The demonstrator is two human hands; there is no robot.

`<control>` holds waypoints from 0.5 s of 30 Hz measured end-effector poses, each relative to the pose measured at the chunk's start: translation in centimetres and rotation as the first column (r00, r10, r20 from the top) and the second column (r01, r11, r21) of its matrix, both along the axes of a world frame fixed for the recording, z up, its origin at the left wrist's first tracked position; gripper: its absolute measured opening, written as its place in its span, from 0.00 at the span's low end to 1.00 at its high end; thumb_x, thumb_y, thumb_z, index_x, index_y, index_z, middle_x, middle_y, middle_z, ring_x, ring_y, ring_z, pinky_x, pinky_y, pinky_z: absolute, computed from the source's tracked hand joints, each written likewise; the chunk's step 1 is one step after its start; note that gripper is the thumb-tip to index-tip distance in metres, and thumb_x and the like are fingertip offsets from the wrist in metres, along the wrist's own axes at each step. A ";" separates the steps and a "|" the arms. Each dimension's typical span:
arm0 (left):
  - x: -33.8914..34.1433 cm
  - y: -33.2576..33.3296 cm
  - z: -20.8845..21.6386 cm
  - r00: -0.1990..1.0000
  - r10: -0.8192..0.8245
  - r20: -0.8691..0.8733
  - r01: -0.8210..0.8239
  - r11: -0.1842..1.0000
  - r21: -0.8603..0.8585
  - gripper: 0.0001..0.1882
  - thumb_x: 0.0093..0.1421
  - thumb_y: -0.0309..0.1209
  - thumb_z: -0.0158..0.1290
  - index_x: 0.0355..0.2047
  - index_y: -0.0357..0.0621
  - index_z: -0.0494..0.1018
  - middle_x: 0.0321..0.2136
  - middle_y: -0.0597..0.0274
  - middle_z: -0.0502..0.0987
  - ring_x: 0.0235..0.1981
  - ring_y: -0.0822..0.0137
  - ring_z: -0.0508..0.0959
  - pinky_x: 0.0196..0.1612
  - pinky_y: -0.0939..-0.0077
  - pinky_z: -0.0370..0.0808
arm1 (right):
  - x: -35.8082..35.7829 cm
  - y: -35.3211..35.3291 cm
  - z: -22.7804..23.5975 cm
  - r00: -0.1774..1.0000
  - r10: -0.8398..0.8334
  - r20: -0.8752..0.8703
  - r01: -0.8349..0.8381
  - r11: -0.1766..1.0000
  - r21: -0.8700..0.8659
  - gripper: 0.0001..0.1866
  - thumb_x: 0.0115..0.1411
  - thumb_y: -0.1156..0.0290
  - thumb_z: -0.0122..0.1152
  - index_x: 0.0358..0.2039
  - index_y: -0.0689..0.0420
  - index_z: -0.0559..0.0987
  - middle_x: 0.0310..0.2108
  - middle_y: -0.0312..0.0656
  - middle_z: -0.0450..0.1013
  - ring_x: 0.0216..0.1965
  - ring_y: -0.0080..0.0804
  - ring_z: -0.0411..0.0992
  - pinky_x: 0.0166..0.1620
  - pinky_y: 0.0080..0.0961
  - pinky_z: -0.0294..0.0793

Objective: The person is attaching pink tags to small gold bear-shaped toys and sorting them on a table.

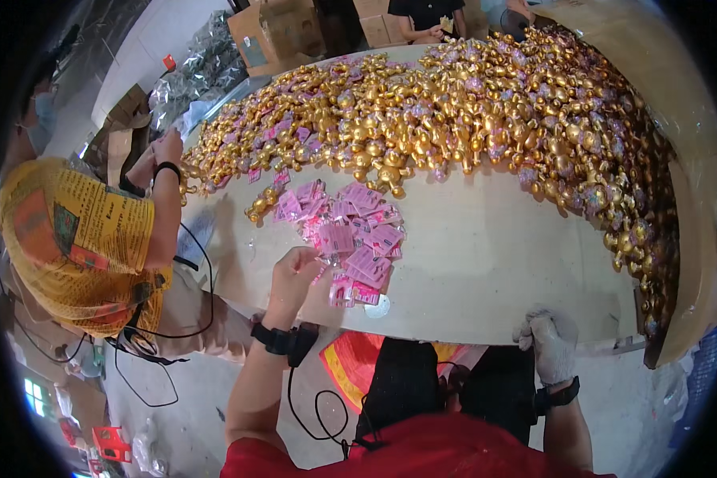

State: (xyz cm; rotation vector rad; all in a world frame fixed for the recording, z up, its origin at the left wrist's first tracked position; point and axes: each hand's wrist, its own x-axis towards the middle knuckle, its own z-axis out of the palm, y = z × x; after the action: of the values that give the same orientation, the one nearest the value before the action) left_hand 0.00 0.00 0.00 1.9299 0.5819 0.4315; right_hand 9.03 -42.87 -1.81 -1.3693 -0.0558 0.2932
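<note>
My bare left hand (293, 275) is at the near left edge of a heap of pink cards (366, 267) in clear wrapping. Its thumb and fingers are pinched together on a thin pink card (319, 276), seen almost edge-on. My right hand (551, 341), in a whitish glove, rests at the near edge of the pale table (486, 263). Its fingers are curled, and whatever they may hold is hidden. A small golden figurine (261, 205) lies just beyond the cards on the left. Behind it spreads a large pile of golden figurines (454, 119), some in clear wrapping with pink cards.
A person in a yellow patterned covering (80, 247) works at the left end of the table. Another person in dark clothes (427, 17) stands at the far side. Cardboard (697, 191) walls the right side. Cartons (277, 33) and clear plastic bags (203, 72) lie beyond the table.
</note>
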 end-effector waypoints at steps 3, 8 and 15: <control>-1.0 -2.5 0.0 1.000 -0.028 0.009 0.027 0.995 0.101 0.14 0.55 0.25 0.53 0.42 0.34 0.74 0.33 0.60 0.77 0.36 0.73 0.74 0.40 0.77 0.72 | -0.3 0.5 0.7 1.000 -0.008 -0.007 0.007 0.999 -0.032 0.10 0.57 0.76 0.54 0.38 0.66 0.74 0.22 0.45 0.74 0.21 0.25 0.70 0.26 0.19 0.70; -2.1 -4.1 0.1 0.999 -0.022 0.034 0.019 0.996 0.086 0.13 0.55 0.25 0.54 0.40 0.35 0.74 0.31 0.61 0.77 0.34 0.71 0.75 0.38 0.76 0.72 | -0.9 0.4 0.5 0.999 -0.030 -0.011 0.030 0.999 -0.036 0.09 0.56 0.77 0.54 0.38 0.67 0.74 0.23 0.45 0.74 0.21 0.24 0.70 0.26 0.19 0.69; -3.1 -4.4 -0.4 0.995 0.074 -0.061 -0.047 0.927 0.372 0.11 0.53 0.27 0.56 0.36 0.37 0.74 0.28 0.54 0.76 0.31 0.61 0.77 0.33 0.70 0.74 | -1.2 0.5 0.6 1.000 -0.017 0.021 0.018 0.999 -0.043 0.10 0.55 0.78 0.55 0.38 0.67 0.74 0.23 0.43 0.74 0.22 0.23 0.69 0.26 0.19 0.69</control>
State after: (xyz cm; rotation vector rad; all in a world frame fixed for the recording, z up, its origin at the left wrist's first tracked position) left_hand -3.05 -4.41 -0.42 2.3018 0.6442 0.5419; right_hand 7.82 -42.35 -1.20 -1.4147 -0.0555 0.2669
